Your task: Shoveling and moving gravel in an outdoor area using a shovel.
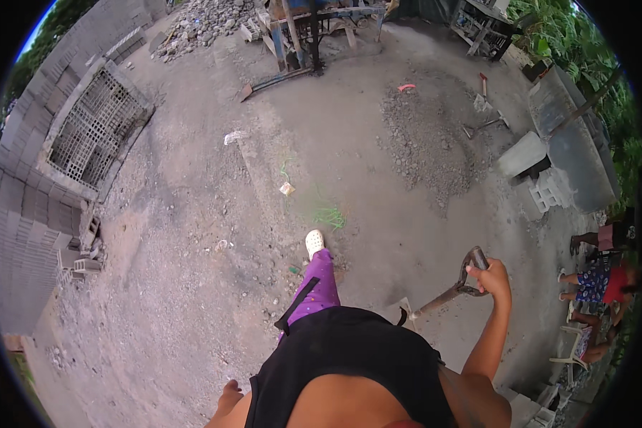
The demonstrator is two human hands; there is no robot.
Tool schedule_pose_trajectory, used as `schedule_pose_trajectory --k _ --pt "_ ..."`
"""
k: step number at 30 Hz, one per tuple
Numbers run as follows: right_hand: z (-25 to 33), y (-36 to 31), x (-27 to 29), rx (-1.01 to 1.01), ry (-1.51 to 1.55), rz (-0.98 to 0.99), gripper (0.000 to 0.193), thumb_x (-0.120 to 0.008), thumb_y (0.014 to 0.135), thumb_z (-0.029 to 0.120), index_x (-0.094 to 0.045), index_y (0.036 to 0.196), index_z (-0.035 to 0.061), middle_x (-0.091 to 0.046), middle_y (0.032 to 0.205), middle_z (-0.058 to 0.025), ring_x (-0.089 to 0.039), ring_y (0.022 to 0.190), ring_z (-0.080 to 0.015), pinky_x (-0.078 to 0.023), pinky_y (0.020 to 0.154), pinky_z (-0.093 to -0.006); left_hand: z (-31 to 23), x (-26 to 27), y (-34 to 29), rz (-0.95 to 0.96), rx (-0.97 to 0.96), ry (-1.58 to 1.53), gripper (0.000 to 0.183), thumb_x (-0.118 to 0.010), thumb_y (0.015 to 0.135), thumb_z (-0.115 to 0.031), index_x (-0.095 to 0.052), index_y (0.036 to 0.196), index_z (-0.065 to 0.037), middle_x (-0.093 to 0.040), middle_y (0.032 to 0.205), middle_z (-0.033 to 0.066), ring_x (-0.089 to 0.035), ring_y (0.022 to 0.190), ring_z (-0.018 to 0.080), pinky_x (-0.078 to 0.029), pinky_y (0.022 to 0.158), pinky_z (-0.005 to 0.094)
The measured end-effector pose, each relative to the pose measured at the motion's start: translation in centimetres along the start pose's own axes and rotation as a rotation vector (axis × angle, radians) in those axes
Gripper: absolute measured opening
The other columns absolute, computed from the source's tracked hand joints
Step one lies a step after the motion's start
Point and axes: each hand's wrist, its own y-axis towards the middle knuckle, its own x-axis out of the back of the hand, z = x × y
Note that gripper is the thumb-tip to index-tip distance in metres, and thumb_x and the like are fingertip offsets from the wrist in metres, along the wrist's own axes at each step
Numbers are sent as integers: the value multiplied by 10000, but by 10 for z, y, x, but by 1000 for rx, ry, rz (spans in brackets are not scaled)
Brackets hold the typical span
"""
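My right hand point(491, 277) is closed round the D-shaped grip of a shovel point(439, 303) at my right side. Its shaft slopes down toward my hip, and my body hides most of the lower end. Low on the left hangs my left hand point(228, 394), only partly in view beside my body, its fingers loosely apart and nothing visible in it. One foot in a white clog point(314, 241) is out in front of me on the grey ground.
Ahead right lies a gravel heap point(435, 135), with another shovel point(482, 94) beyond it. Concrete block stacks point(21, 250) line the left. A blue-framed machine point(321, 21) stands at the far side. Several people point(606, 285) are at the right. Green strands point(330, 217) litter the ground.
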Motion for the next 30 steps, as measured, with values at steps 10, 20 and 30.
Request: schedule_pose_trajectory --k 10,20,30 --pt "290 207 33 228 -313 -227 302 -716 678 318 -636 780 45 -609 652 -81 -573 572 -211 -426 555 -345 -665 -213 142 49 -779 184 430 -455 783 -406 -601 955 -39 -600 849 67 -499 658 181 -377 520 326" --pt "517 547 48 535 -25 -726 342 -706 694 371 -660 820 57 -637 683 -127 -618 620 -276 -462 573 -362 -1141 -409 -81 188 -1396 374 363 -461 837 -311 -631 1023 -49 -623 1034 174 -576 1009 283 -423 880 342" --pt "871 827 38 1176 -531 -257 281 -678 662 361 -635 803 122 -630 685 -135 -618 688 -343 -481 618 -423 -1111 -292 195 -374 -384 233 567 -416 835 -444 -601 1032 54 -602 1065 233 -580 988 356 -443 815 427"
